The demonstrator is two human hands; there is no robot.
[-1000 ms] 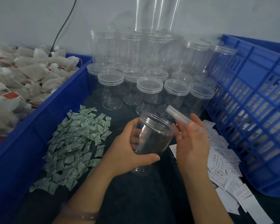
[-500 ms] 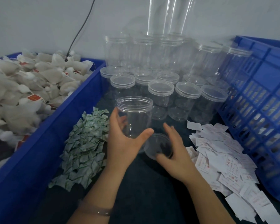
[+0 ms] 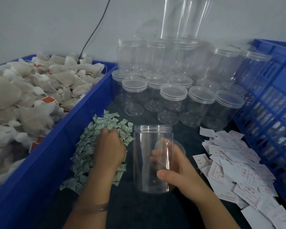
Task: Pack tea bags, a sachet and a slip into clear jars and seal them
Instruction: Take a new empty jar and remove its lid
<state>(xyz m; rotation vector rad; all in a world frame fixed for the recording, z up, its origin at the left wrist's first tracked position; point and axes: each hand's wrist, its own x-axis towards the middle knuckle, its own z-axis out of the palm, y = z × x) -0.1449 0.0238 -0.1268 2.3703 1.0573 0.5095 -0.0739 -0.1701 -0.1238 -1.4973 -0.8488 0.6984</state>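
The right hand (image 3: 177, 167) wraps its fingers round the smooth, clear cylindrical jar (image 3: 145, 154); the left hand (image 3: 109, 149) curls its fingers into crinkly green sachets (image 3: 87, 146) (grip unclear).

Bare hands and forearms, with one bangle at the left wrist.
The left hand (image 3: 109, 149) and right hand (image 3: 177, 169) are uncovered, and the bare forearms run down to the lower edge of the view. A thin, translucent bangle (image 3: 92, 208) circles the left wrist, its smooth band catching pale highlights. The right thumbnail shows short, rounded and plain.
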